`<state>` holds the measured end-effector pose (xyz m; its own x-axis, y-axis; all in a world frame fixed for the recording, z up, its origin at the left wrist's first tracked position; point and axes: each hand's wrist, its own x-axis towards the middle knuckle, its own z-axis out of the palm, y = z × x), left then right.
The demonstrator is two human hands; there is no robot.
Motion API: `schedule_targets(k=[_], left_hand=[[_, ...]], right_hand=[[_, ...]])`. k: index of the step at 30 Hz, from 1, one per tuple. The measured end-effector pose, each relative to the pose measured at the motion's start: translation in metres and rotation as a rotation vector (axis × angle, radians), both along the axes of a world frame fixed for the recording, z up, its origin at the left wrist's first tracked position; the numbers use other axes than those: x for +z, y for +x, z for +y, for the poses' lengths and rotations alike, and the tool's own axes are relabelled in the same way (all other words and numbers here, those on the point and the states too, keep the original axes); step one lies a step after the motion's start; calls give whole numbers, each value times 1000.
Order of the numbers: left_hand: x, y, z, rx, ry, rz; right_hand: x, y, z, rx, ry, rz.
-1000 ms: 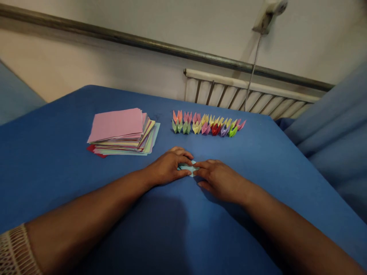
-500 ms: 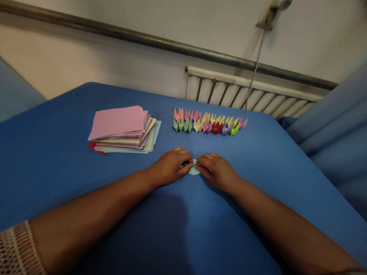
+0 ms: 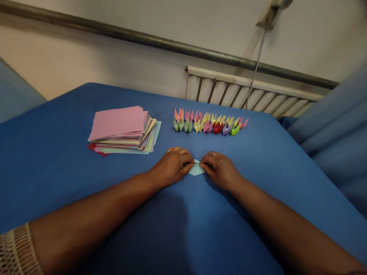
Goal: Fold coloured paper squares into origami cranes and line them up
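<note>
A small piece of folded light-blue paper (image 3: 196,170) lies on the blue table between my hands. My left hand (image 3: 175,164) pinches its left side between thumb and fingers. On the opposite side, my right hand (image 3: 219,168) grips the paper the same way. The paper's pointed lower part shows below the fingertips, and a narrow strip of it shows above them. Its two sides are hidden under my fingers.
A stack of coloured paper sheets (image 3: 117,124), pink on top, sits at the left. Beyond my hands stand two rows of folded paper cranes (image 3: 208,127) in several colours. A radiator (image 3: 223,89) and a metal pipe (image 3: 160,41) run along the wall. A blue curtain (image 3: 338,145) hangs at the right.
My fingertips have moved slightly apart, my right hand shifting a little to the right. More of the light-blue paper shows between them, now flatter and wider.
</note>
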<state>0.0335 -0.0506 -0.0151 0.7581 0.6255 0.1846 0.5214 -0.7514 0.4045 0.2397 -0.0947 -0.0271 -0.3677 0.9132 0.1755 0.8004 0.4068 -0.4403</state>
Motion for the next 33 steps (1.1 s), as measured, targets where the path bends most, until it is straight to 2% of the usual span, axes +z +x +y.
schedule_targets(k=[4, 9, 13, 17, 23, 29, 33], left_hand=[[1, 0, -1, -3, 7, -6], [3, 1, -4, -31, 46, 26], [2, 2, -3, -37, 26, 63], [0, 5, -3, 33, 15, 67], [-4, 8, -4, 195, 31, 59], [-8, 7, -1, 227, -1, 12], [-9, 5, 0, 168, -16, 5]], right_hand=[[2, 1, -1, -10, 8, 4], [9, -1, -4, 41, 38, -99], [6, 0, -2, 13, -11, -36], [0, 1, 1, -57, -76, 51], [0, -4, 2, -136, -50, 22], [1, -7, 0, -177, -37, 11], [1, -6, -1, -124, -23, 31]])
